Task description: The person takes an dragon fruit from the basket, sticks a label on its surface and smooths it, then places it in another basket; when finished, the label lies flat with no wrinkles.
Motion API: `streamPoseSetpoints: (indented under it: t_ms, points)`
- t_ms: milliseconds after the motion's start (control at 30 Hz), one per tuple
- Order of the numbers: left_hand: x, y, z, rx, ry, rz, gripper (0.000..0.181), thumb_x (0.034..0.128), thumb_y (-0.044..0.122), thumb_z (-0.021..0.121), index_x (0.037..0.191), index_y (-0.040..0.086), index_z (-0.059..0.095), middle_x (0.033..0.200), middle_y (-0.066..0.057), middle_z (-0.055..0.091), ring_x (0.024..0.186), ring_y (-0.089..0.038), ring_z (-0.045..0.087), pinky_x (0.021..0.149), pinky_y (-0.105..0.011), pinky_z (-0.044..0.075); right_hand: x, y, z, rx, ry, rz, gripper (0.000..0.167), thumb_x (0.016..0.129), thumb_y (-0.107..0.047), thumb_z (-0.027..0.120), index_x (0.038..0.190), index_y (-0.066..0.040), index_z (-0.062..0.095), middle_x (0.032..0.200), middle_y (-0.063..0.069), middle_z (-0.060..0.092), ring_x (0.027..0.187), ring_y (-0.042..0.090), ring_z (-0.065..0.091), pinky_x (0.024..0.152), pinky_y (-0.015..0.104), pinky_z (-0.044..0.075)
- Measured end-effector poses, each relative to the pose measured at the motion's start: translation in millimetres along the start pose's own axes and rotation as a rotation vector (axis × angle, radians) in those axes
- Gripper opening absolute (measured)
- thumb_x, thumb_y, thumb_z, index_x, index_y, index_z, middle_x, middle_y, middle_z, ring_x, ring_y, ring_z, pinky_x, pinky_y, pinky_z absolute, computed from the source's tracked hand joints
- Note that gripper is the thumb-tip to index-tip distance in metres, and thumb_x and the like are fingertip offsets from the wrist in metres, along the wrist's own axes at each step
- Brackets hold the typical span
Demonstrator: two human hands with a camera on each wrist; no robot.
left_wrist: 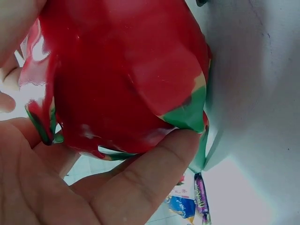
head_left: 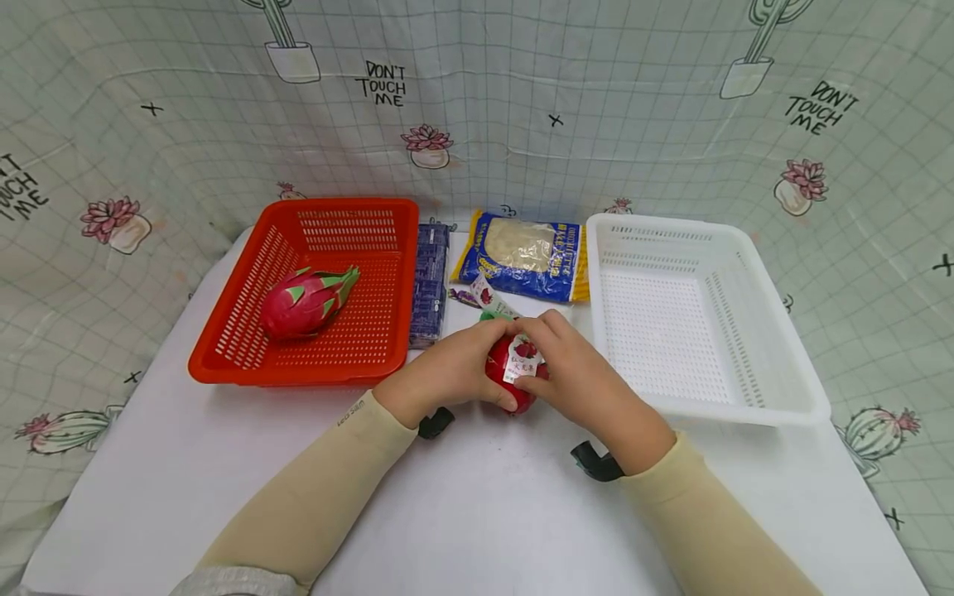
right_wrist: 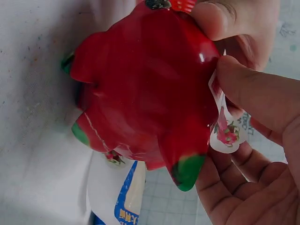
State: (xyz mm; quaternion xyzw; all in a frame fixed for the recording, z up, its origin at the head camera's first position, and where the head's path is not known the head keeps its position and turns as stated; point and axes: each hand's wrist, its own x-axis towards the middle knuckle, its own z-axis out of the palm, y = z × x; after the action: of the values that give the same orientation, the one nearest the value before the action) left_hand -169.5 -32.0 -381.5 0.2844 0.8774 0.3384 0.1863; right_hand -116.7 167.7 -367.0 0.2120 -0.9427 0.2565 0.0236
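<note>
A glossy red dragon fruit (head_left: 523,401) with green-tipped scales rests on the white table between both hands. My left hand (head_left: 464,364) grips its left side, the thumb on the near end. On its upper face lies a white sticker label (head_left: 519,364) printed with a dragon fruit. My right hand (head_left: 585,385) pinches that label's edge against the fruit, its thumb on the label in the right wrist view. There the label's lower part (right_wrist: 227,137) stands off the red skin (right_wrist: 145,79). In the left wrist view, fingers reach under the fruit (left_wrist: 117,70).
A red basket (head_left: 301,374) with another dragon fruit (head_left: 305,302) stands left, a white basket (head_left: 715,410) right. Behind the hands lie a blue-yellow food packet (head_left: 522,252), a dark blue patterned package (head_left: 430,285), a strip of labels (head_left: 493,300) and a purple wrapper (head_left: 464,295).
</note>
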Motion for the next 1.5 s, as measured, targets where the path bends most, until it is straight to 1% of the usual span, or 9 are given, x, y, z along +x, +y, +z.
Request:
streamPoseSetpoints:
  t_ms: [300, 400, 533, 667, 800, 967, 1167, 1333, 1500]
  points:
    - [-0.7, 1.2, -0.9, 0.007, -0.003, -0.009, 0.102, 0.0724, 0.035, 0.101, 0.158, 0.019, 0.046, 0.149, -0.002, 0.059, 0.132, -0.023, 0.058, 0.109, -0.044, 0.057, -3.7, 3.2, -2.8, 0.009, -0.064, 0.036, 0.085, 0.086, -0.009, 0.089, 0.158, -0.017, 0.045, 0.129, 0.012, 0.053, 0.109, 0.025, 0.062, 0.093, 0.040, 0.063]
    - [-0.4, 1.7, -1.1, 0.014, -0.010, -0.013, 0.103, 0.0721, 0.035, 0.101, 0.157, 0.018, 0.046, 0.148, -0.003, 0.060, 0.132, -0.023, 0.059, 0.108, -0.044, 0.058, -1.2, 3.1, -1.8, 0.035, -0.057, 0.062, 0.085, 0.089, -0.017, 0.088, 0.160, -0.016, 0.042, 0.133, 0.013, 0.053, 0.115, 0.027, 0.062, 0.098, 0.045, 0.062]
    - [0.3, 1.3, -0.7, 0.018, -0.013, -0.020, 0.103, 0.0715, 0.036, 0.101, 0.157, 0.018, 0.045, 0.148, -0.003, 0.059, 0.131, -0.023, 0.060, 0.108, -0.043, 0.058, 5.5, -0.5, 4.7, 0.065, -0.027, 0.140, 0.086, 0.090, -0.028, 0.088, 0.160, -0.011, 0.042, 0.137, 0.016, 0.056, 0.123, 0.031, 0.060, 0.103, 0.050, 0.060]
    - [1.3, -0.9, 0.4, 0.014, -0.011, -0.019, 0.104, 0.0718, 0.036, 0.101, 0.158, 0.018, 0.045, 0.149, -0.003, 0.058, 0.131, -0.023, 0.060, 0.110, -0.043, 0.057, 10.0, -4.3, 10.0, 0.056, -0.008, 0.223, 0.078, 0.088, -0.031, 0.089, 0.152, -0.005, 0.051, 0.135, 0.017, 0.060, 0.122, 0.032, 0.063, 0.100, 0.050, 0.062]
    - [1.3, -2.3, 0.7, 0.009, -0.014, -0.025, 0.104, 0.0719, 0.034, 0.101, 0.158, 0.018, 0.044, 0.151, -0.004, 0.057, 0.132, -0.024, 0.059, 0.109, -0.044, 0.057, 12.1, -5.2, 9.5, 0.034, 0.003, 0.265, 0.062, 0.091, -0.032, 0.087, 0.140, -0.002, 0.064, 0.126, 0.016, 0.065, 0.111, 0.030, 0.065, 0.095, 0.047, 0.062]
    - [-1.0, -3.0, -0.8, 0.000, -0.018, -0.017, 0.103, 0.0723, 0.031, 0.101, 0.157, 0.017, 0.044, 0.152, -0.005, 0.056, 0.132, -0.025, 0.059, 0.106, -0.045, 0.059, 15.2, -5.9, 8.6, 0.030, 0.029, 0.273, 0.043, 0.095, -0.027, 0.082, 0.131, -0.005, 0.072, 0.114, 0.012, 0.069, 0.096, 0.026, 0.063, 0.085, 0.041, 0.060]
    - [-3.5, -6.2, -2.4, -0.010, -0.029, 0.001, 0.100, 0.0724, 0.026, 0.101, 0.152, 0.014, 0.043, 0.149, -0.006, 0.053, 0.130, -0.025, 0.058, 0.109, -0.045, 0.057, 21.2, -7.5, 13.6, 0.029, 0.097, 0.255, 0.018, 0.100, -0.022, 0.076, 0.111, -0.007, 0.077, 0.101, 0.010, 0.073, 0.091, 0.027, 0.064, 0.084, 0.041, 0.060]
    - [-4.1, -7.4, -3.6, -0.018, -0.034, 0.008, 0.098, 0.0713, 0.024, 0.102, 0.149, 0.012, 0.043, 0.146, -0.007, 0.051, 0.128, -0.025, 0.058, 0.108, -0.043, 0.057, 26.9, -9.2, 19.4, 0.046, 0.122, 0.292, 0.015, 0.101, -0.021, 0.074, 0.103, -0.006, 0.076, 0.096, 0.010, 0.073, 0.088, 0.026, 0.064, 0.082, 0.040, 0.058]
    - [-4.5, -7.6, -4.5, 0.009, -0.032, 0.000, 0.097, 0.0704, 0.025, 0.102, 0.146, 0.013, 0.043, 0.144, -0.007, 0.051, 0.125, -0.026, 0.060, 0.105, -0.043, 0.058, 31.9, -10.9, 24.5, 0.112, 0.135, 0.394, 0.017, 0.103, -0.025, 0.071, 0.100, -0.008, 0.073, 0.093, 0.010, 0.071, 0.088, 0.025, 0.061, 0.077, 0.036, 0.055]
